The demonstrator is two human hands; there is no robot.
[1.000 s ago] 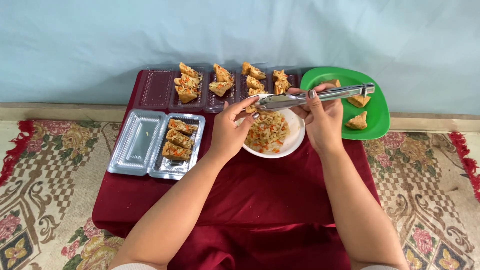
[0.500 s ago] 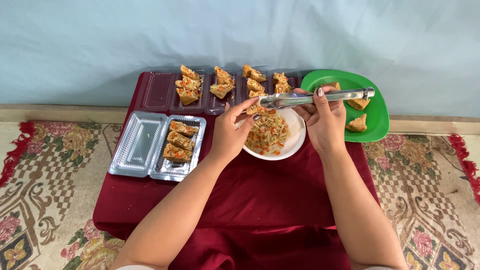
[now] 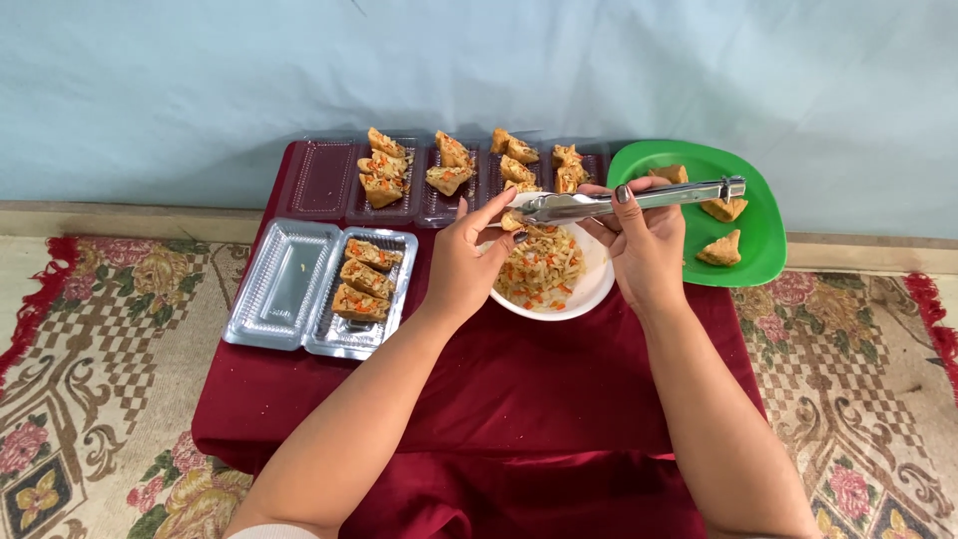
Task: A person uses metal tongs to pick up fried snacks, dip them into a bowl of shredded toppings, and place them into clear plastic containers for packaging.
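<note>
Tongs [image 3: 629, 200] sit gripped in right hand [image 3: 644, 250] over white bowl [image 3: 589, 284] of shredded veg filling, tips shut on a small piece. Left hand [image 3: 469, 265] pinches that piece at tong tips. Green plate [image 3: 763, 235] w/ fried wedges right of bowl; clear tray [image 3: 289, 284] w/ three stuffed pcs left of bowl; tray row behind it. Tongs sit lower vs 1 s ago.

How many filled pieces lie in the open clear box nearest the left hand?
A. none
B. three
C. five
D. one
B: the clear box holds three filled pieces in a row in its right half, and its left half holds none; the left hand is just right of it.
</note>
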